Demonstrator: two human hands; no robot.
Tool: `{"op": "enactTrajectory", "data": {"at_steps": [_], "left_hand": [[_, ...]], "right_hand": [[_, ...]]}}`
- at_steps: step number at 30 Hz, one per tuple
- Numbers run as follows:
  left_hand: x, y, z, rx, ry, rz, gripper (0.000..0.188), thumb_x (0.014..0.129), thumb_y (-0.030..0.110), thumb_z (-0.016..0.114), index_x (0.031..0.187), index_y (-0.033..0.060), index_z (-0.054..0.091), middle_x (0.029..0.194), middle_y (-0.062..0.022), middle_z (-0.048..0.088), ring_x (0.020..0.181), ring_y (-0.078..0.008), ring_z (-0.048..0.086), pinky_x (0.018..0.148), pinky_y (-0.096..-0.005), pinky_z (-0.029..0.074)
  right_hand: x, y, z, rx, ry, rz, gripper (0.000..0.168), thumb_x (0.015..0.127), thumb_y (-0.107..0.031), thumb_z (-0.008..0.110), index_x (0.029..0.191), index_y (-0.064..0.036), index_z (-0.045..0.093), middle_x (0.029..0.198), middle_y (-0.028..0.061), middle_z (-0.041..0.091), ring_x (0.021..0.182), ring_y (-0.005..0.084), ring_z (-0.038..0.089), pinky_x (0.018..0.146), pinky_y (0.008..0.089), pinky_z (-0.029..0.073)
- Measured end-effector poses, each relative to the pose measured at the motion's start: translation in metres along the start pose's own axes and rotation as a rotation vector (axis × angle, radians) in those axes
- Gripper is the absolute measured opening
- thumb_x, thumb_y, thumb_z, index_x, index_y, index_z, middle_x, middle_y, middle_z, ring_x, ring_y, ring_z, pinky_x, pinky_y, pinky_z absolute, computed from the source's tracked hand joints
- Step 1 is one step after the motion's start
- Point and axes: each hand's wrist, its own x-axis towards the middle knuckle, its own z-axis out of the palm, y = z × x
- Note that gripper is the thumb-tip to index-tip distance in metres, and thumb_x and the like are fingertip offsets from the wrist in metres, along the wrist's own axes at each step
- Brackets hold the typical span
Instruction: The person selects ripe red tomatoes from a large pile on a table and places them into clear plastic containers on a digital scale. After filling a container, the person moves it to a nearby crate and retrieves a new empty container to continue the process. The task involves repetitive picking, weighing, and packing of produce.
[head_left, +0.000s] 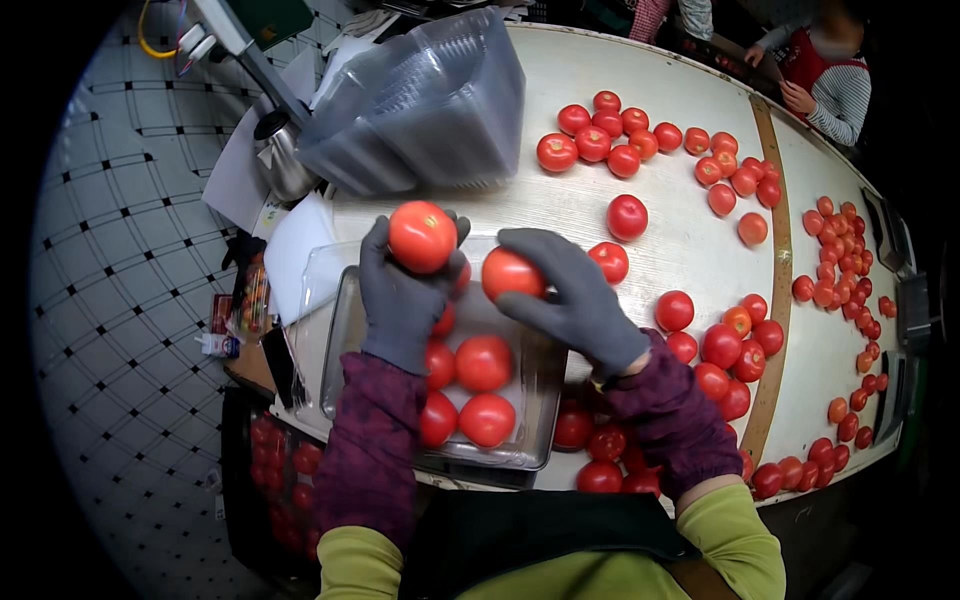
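Observation:
Both my hands wear grey gloves. My left hand (405, 300) holds a tomato (422, 237) in its palm, stem end facing up. Just to its right, my right hand (574, 292) grips another tomato (512, 274) between thumb and fingers. Both are held above a metal tray (551, 420) with a clear plastic container (525, 401) in it. Several red tomatoes (484, 363) lie in that container, some partly hidden under my left hand and sleeve. The container's clear lid (319, 277) seems to extend to the left.
Stacked clear plastic containers (450, 112) stand at the table's back left, near a steel kettle (285, 161). Loose tomatoes (592, 142) are spread over the white table (555, 202), which a brown strip (780, 262) crosses. A crate of tomatoes (270, 465) is at lower left. A person (832, 82) works across the table.

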Motion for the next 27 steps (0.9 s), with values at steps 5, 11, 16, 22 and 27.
{"op": "enactTrajectory", "data": {"at_steps": [5, 11, 16, 22, 27], "left_hand": [[-0.055, 0.012, 0.035, 0.582, -0.141, 0.179, 0.043, 0.097, 0.021, 0.047, 0.135, -0.0002, 0.045, 0.131, -0.0128, 0.052, 0.115, -0.0217, 0.055, 0.097, -0.0367, 0.047], [-0.116, 0.061, 0.040, 1.105, -0.019, 0.479, 0.037, 0.095, 0.013, 0.047, 0.127, -0.0044, 0.050, 0.121, -0.0169, 0.059, 0.108, -0.0241, 0.060, 0.091, -0.0333, 0.051], [-0.173, 0.105, -0.047, 0.978, 0.366, 0.533, 0.032, 0.097, 0.018, 0.048, 0.122, -0.0014, 0.053, 0.112, -0.0159, 0.061, 0.099, -0.0226, 0.063, 0.085, -0.0311, 0.052], [-0.217, 0.110, -0.123, 0.829, 0.759, 0.588, 0.034, 0.092, 0.021, 0.056, 0.120, 0.0016, 0.054, 0.113, -0.0117, 0.060, 0.102, -0.0215, 0.060, 0.087, -0.0327, 0.049], [-0.229, 0.106, -0.161, 0.755, 0.877, 0.569, 0.041, 0.091, 0.030, 0.059, 0.123, 0.0054, 0.053, 0.116, -0.0085, 0.056, 0.110, -0.0233, 0.054, 0.091, -0.0386, 0.043]], "right_hand": [[-0.026, -0.027, 0.011, 0.968, 0.155, 0.426, 0.050, 0.089, -0.014, 0.060, 0.135, -0.006, 0.043, 0.132, 0.0138, 0.048, 0.120, 0.0292, 0.051, 0.092, 0.0386, 0.050], [-0.112, 0.003, -0.004, 1.434, 0.291, 0.699, 0.058, 0.087, -0.043, 0.062, 0.128, -0.006, 0.046, 0.116, 0.0156, 0.059, 0.094, 0.0317, 0.063, 0.066, 0.0319, 0.050], [-0.184, 0.029, -0.032, 1.404, 0.622, 0.945, 0.051, 0.088, -0.042, 0.062, 0.127, -0.012, 0.046, 0.116, 0.0141, 0.056, 0.103, 0.0337, 0.058, 0.077, 0.0428, 0.050], [-0.234, 0.033, -0.031, 1.243, 0.703, 0.962, 0.046, 0.089, -0.033, 0.061, 0.127, -0.012, 0.047, 0.121, 0.0075, 0.053, 0.108, 0.0262, 0.056, 0.082, 0.0465, 0.051], [-0.220, 0.011, -0.022, 0.832, 0.619, 0.819, 0.043, 0.091, -0.030, 0.057, 0.127, -0.009, 0.050, 0.118, 0.0050, 0.052, 0.109, 0.0210, 0.053, 0.081, 0.0428, 0.052]]}}
